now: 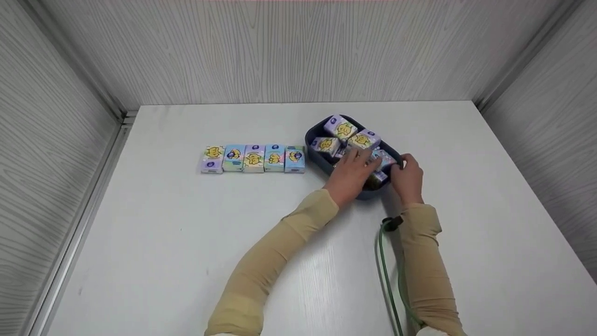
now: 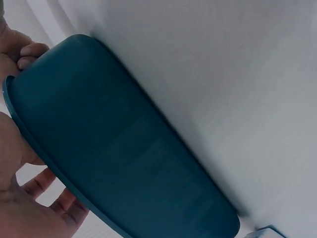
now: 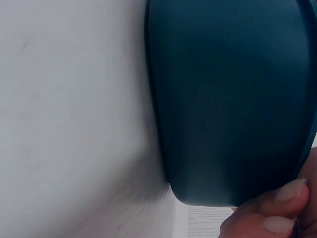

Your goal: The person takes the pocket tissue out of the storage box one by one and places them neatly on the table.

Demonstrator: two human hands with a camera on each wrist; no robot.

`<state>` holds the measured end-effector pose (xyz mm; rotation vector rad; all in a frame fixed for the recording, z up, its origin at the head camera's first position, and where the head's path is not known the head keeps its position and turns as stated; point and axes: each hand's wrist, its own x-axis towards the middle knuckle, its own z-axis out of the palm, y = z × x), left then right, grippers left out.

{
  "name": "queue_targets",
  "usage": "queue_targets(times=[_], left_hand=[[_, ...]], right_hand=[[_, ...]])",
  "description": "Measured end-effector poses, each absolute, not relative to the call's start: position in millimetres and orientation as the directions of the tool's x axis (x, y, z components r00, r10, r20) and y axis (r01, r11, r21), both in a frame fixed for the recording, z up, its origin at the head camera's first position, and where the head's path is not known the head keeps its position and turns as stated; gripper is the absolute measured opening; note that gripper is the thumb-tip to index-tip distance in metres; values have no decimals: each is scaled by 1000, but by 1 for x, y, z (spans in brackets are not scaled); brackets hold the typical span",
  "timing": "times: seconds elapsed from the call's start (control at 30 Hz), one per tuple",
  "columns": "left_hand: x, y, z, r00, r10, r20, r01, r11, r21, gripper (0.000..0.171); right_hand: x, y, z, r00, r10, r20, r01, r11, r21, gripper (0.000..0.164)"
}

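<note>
A dark blue plastic bin (image 1: 319, 161) with rounded corners holds several small printed cartons (image 1: 366, 139), which lie jumbled in purple and light blue with yellow cartoon figures. My left hand (image 1: 352, 172) reaches over the bin's near side, its fingers spread on the cartons inside; what lies under the palm is hidden. At the bin's right end, my right hand (image 1: 408, 179) grips the rim. In the right wrist view, curled fingertips (image 3: 290, 191) show against the bin's outer wall (image 3: 228, 99). The left wrist view shows the bin's long side wall (image 2: 119, 134) with the left hand beyond its rim.
Left of the bin, several matching cartons (image 1: 254, 158) stand side by side in a straight row on the white table (image 1: 186, 242). A green cable (image 1: 385, 266) runs along the right forearm. Pale wood-grain panels (image 1: 298, 51) enclose the table's back and sides.
</note>
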<state>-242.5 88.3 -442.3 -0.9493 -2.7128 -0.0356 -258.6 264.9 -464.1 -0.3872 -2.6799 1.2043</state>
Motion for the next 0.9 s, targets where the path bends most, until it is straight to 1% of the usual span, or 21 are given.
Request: queue_targets(times=[0.2, 0.33, 0.47, 0.57, 0.63, 0.7, 0.9], left_hand=[[-242, 86, -441, -750, 621, 228, 634, 773, -23, 44], [-241, 88, -440, -748, 621, 236, 640, 768, 8, 37], [-240, 92, -441, -752, 609, 252, 632, 774, 18, 53], [-240, 94, -442, -757, 603, 250, 628, 778, 24, 59], [-240, 94, -442, -761, 596, 255, 626, 778, 50, 56], [-239, 95, -442, -767, 585, 265, 626, 773, 106, 51], [-238, 94, -446, -785, 524, 329, 603, 767, 219, 37]], right_hand=[[-258, 265, -463, -953, 302, 29, 177, 629, -757, 33], [-257, 265, -462, -951, 307, 24, 184, 629, -756, 36], [-257, 264, -463, -951, 310, 7, 199, 625, -755, 37], [-257, 264, -464, -950, 313, 2, 204, 624, -754, 37], [-257, 264, -465, -949, 315, 2, 204, 620, -758, 37], [-258, 264, -465, -949, 315, 7, 199, 619, -760, 37], [-258, 265, -464, -950, 313, 17, 194, 628, -753, 36]])
